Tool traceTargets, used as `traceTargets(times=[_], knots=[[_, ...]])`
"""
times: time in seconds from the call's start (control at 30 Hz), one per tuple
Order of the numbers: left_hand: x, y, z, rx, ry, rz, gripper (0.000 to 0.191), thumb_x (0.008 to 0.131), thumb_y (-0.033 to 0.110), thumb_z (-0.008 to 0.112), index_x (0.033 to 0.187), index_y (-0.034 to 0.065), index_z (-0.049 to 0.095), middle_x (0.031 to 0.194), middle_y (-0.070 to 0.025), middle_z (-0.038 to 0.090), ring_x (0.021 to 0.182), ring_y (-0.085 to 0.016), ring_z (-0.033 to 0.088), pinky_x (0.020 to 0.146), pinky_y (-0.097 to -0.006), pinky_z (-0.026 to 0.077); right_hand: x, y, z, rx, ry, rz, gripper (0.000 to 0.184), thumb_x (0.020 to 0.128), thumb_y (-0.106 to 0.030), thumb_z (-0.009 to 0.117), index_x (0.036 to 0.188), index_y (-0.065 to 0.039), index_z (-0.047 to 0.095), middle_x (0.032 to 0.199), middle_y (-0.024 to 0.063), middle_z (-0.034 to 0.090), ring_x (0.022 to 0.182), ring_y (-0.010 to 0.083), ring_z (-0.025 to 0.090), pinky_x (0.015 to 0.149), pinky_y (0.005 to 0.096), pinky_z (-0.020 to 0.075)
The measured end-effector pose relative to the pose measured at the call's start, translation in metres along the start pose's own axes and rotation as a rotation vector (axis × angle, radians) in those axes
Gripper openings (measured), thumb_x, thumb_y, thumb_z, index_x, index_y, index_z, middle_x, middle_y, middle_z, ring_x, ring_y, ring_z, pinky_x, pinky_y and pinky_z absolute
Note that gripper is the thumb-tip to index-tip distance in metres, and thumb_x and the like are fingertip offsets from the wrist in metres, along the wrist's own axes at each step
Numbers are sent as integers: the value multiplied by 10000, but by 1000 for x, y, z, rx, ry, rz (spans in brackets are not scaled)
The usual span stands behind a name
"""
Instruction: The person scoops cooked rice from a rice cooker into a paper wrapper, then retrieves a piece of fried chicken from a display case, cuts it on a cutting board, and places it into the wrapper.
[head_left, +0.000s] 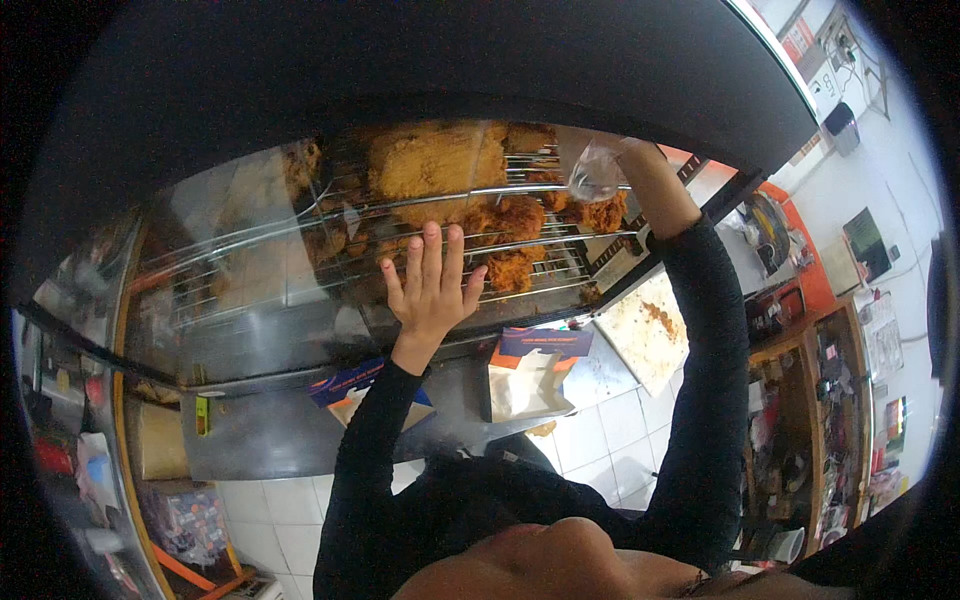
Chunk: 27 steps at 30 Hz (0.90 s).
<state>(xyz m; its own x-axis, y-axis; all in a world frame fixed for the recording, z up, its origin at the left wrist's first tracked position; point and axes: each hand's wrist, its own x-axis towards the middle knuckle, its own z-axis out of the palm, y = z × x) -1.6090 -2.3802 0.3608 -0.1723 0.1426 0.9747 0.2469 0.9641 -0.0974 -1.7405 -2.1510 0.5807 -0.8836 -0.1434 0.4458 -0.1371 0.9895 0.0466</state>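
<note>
Wire racks (555, 241) inside a glass-fronted display cabinet hold several pieces of fried chicken (517, 217) and a large breaded piece (439, 169). My left hand (433, 289) lies spread against the cabinet's sliding glass pane, its fingers apart. My right hand (600, 169), covered by a clear plastic bag or glove, reaches inside over the chicken at the right end of the rack; its fingers are blurred, and whether it grips a piece is unclear. Below the cabinet, an open cardboard food box (529, 386) stands on the metal counter. Another printed box (360, 394) is partly behind my left forearm.
The dark cabinet top (420, 60) overhangs the racks. A stained white board (646, 326) with crumbs is at the counter's right end. Wooden shelves (817, 420) with goods stand at the right. A green item (202, 416) lies on the counter at the left.
</note>
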Motion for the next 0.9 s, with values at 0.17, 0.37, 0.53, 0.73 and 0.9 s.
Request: traceTargets(times=[0.17,0.37,0.53,0.73,0.9], knots=[[0,21,8,-120,65,-120,626,981,500,381,1475,117,417,1555,-135,332,1484,-286,198,1187,-553,67,-50,39,-29,-144,-57,-43,548,901,-366,641,1345,-70,516,1326,158,563,1195,282,555,1021,427,441],[5,22,5,-11,-18,-8,726,986,531,328,1500,18,309,1561,-229,254,1488,-357,128,1172,-585,30,-135,54,-37,322,-99,-87,600,891,-392,657,1348,-40,495,1329,159,555,1188,265,559,1020,401,449],[17,117,30,-199,-22,-112,725,995,526,289,1504,10,294,1571,-233,224,1484,-375,135,1173,-574,28,-165,58,-82,1058,86,-169,553,925,-379,609,1308,10,516,1284,154,585,1172,253,569,1004,355,462],[26,138,40,-219,-59,-80,714,1006,508,259,1512,6,265,1582,-242,185,1493,-383,68,1171,-563,-27,-190,132,-87,1296,-375,-246,717,866,-440,674,1381,0,439,1307,140,558,1193,231,539,1033,346,433],[38,179,52,-226,-50,-66,722,1011,513,218,1523,3,218,1592,-237,147,1495,-375,51,1171,-543,-48,-293,223,-31,1464,-419,118,797,854,-459,701,1432,-10,385,1313,132,552,1199,216,528,1046,342,417]])
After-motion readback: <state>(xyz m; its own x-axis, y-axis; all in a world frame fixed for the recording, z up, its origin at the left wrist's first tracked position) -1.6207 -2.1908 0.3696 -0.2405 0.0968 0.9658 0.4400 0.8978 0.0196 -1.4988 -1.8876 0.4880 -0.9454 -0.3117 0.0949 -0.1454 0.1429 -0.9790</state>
